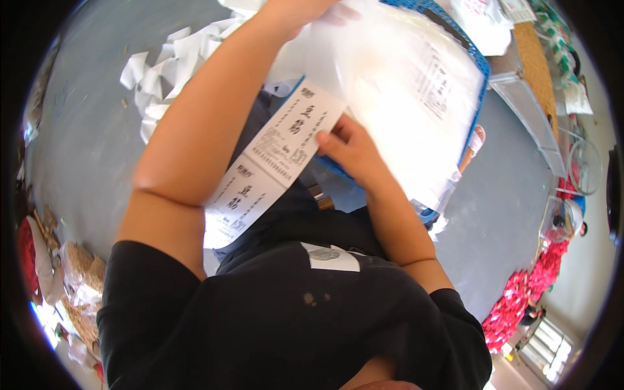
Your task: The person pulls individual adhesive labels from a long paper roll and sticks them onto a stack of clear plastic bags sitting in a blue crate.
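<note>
My right hand (350, 152) pinches the edge of a strip of white printed labels (287, 131) between thumb and fingers. The strip hangs slantwise towards my lap and passes behind my left forearm. My left hand (312, 12) is at the top edge, partly cut off and blurred, against translucent plastic bags (390, 87). Whether its fingers grip the plastic is unclear. These bags lie in a thick stack over a blue plastic basket (480, 105); one bag near the right carries a printed label (431, 80).
Crumpled white paper ribbon (170, 68) heaps on the grey floor (92, 112) at the left. A metal-sided table (529, 117) stands at the right. Beyond it lie many red packets (514, 302), with a person (531, 314) nearby. Clear-wrapped goods (80, 273) sit at the far left.
</note>
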`<state>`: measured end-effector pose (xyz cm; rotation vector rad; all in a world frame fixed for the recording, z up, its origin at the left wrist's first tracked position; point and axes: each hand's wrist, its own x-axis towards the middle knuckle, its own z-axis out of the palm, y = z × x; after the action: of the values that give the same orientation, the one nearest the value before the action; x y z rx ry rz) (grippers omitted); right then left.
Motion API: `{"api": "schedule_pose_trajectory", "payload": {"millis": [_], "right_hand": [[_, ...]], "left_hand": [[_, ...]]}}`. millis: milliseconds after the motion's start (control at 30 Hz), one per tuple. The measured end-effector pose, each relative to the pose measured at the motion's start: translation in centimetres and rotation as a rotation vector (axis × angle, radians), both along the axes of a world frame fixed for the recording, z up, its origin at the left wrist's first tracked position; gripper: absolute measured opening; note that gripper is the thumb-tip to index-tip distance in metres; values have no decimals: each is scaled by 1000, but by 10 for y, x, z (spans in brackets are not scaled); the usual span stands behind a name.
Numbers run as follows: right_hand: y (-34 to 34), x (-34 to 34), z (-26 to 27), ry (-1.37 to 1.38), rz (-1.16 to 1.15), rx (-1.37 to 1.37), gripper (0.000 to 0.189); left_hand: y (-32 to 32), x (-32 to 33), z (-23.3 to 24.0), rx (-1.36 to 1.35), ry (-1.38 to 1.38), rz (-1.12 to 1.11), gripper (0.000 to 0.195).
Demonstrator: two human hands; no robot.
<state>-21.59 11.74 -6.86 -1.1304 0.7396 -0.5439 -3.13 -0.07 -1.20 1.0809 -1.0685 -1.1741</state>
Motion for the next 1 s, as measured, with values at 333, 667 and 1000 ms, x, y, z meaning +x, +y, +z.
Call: {"api": "schedule_pose_trajectory", "payload": {"millis": [333,667,1000], "right_hand": [[-60,6,21,-80,-475,142,35],[-87,17,42,173,-656,-425,33],[-85,-5,65,402,-704,-955,39]], "left_hand": [[22,12,0,11,-171,-170,73],[24,-6,10,-87,-137,-202,82],[35,-6,22,-215,-314,-217,66]]}}
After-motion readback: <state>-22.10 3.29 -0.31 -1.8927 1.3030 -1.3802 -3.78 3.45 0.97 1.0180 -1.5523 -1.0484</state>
